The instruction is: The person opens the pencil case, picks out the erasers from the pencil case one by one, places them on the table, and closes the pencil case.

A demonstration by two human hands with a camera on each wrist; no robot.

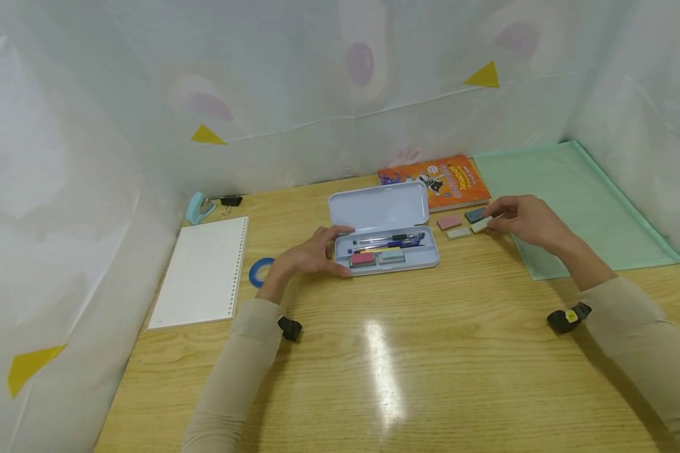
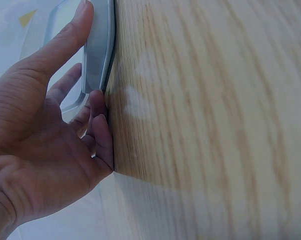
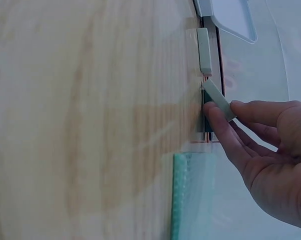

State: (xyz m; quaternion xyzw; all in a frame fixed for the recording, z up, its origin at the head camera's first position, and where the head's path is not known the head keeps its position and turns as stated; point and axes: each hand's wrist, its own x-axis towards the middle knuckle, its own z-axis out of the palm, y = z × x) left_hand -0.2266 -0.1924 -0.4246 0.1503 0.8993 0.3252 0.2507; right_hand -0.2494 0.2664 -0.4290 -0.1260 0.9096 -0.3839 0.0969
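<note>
A pale blue pencil case (image 1: 425,257) lies with its lid (image 1: 379,206) raised at the back. Inside are several pens (image 1: 388,242), a red eraser (image 1: 362,258) and a pale eraser (image 1: 391,255). My left hand (image 1: 313,253) holds the case's left end, thumb at the front corner and fingers toward the hinge side. To the right of the case, my right hand (image 1: 524,220) pinches a whitish eraser (image 3: 219,100) between thumb and fingers, tilted in the right wrist view. Close by lie a dark blue eraser (image 1: 475,215), a pink eraser (image 1: 449,222) and a pale green eraser (image 1: 458,233).
An orange book (image 1: 459,182) lies behind the erasers. A translucent green folder (image 1: 578,207) covers the right side. On the left are a white notebook (image 1: 201,274), a roll of blue tape (image 1: 255,272), a light blue stapler (image 1: 196,209) and a black binder clip (image 1: 231,201).
</note>
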